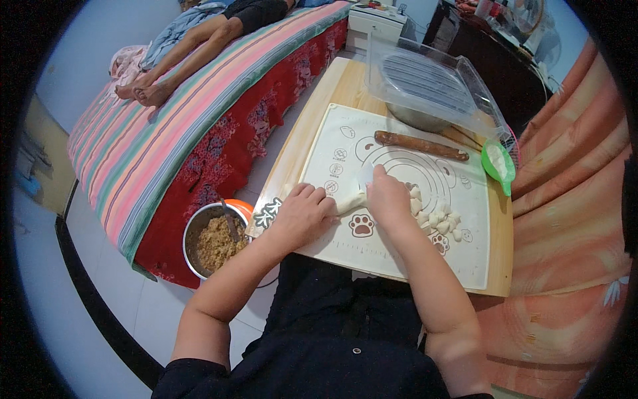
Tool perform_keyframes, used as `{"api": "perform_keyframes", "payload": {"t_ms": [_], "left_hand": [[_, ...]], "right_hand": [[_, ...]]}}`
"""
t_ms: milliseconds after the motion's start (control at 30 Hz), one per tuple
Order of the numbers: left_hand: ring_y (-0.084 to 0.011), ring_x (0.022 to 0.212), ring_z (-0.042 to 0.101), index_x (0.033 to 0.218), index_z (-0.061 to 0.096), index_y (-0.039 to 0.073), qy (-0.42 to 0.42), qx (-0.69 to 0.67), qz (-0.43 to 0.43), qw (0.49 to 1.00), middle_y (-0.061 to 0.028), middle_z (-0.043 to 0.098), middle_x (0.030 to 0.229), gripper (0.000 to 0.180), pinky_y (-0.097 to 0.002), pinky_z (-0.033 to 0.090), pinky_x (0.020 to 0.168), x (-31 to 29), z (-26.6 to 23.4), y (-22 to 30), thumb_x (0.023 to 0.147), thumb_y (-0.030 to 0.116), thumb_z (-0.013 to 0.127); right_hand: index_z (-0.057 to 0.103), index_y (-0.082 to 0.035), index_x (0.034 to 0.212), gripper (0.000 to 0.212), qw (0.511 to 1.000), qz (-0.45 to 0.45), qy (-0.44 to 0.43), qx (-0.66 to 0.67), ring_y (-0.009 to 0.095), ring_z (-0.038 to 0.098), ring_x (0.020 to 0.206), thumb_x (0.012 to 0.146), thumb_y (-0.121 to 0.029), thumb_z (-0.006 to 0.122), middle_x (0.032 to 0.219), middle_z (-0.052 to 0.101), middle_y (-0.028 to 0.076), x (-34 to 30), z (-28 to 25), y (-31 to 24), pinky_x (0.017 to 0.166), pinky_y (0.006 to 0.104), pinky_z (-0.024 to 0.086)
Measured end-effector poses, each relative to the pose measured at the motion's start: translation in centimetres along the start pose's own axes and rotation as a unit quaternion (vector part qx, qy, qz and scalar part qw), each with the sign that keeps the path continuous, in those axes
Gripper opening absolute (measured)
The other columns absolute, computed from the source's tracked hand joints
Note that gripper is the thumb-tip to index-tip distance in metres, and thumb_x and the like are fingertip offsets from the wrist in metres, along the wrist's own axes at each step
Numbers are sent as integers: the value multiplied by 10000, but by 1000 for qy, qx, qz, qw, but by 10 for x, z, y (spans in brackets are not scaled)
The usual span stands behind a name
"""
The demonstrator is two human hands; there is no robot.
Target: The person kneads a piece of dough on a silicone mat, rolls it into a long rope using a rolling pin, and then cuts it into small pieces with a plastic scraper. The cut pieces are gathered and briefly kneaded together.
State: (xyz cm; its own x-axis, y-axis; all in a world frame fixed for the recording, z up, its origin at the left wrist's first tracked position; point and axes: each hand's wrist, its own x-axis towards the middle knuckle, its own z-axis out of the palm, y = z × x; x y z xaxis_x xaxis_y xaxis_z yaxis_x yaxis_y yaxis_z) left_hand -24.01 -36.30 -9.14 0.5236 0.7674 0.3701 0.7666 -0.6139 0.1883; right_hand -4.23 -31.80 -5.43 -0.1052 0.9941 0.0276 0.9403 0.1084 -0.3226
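Observation:
A pale rope of dough [350, 202] lies on the white printed mat [392, 258]. My left hand [304, 216] is closed over the rope's left end, fingers curled around it. At the rope's right end, my right hand [389, 199] grips a pale, flat dough scraper [365, 175], mostly hidden by the fingers. Several small cut dough pieces [444, 219] sit on the mat just right of my right hand. Beyond them, a brown wooden rolling pin [421, 145] lies across the mat's far part.
A green scoop [497, 165] of white flour rests at the board's right edge. Behind the pin, a clear plastic bin [432, 80] sits over a metal bowl [417, 118]. A pot of brown filling [216, 243] stands low at left, near a striped bed [199, 86] where a person's legs [193, 56] lie.

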Motion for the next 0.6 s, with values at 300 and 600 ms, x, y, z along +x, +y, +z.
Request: {"api": "perform_keyframes", "payload": {"t_ms": [300,600], "left_hand": [[-313,973,581,1051,626,89,43,-118,-125,984,-118,608,977,269,-425,475,818,22,26,32,813,198,688],[-319,914,586,987,619,69,150,-149,-64,975,-107,616,913,221,-426,475,794,7,39,47,784,111,695]], "right_hand": [[541,-2,1062,285,997,50,53,31,426,652,921,904,-233,594,919,678,253,18,-6,24,840,515,496],[537,24,1028,314,995,-16,73,61,451,643,847,893,-249,613,861,661,278,-31,-47,18,770,514,503]]}}
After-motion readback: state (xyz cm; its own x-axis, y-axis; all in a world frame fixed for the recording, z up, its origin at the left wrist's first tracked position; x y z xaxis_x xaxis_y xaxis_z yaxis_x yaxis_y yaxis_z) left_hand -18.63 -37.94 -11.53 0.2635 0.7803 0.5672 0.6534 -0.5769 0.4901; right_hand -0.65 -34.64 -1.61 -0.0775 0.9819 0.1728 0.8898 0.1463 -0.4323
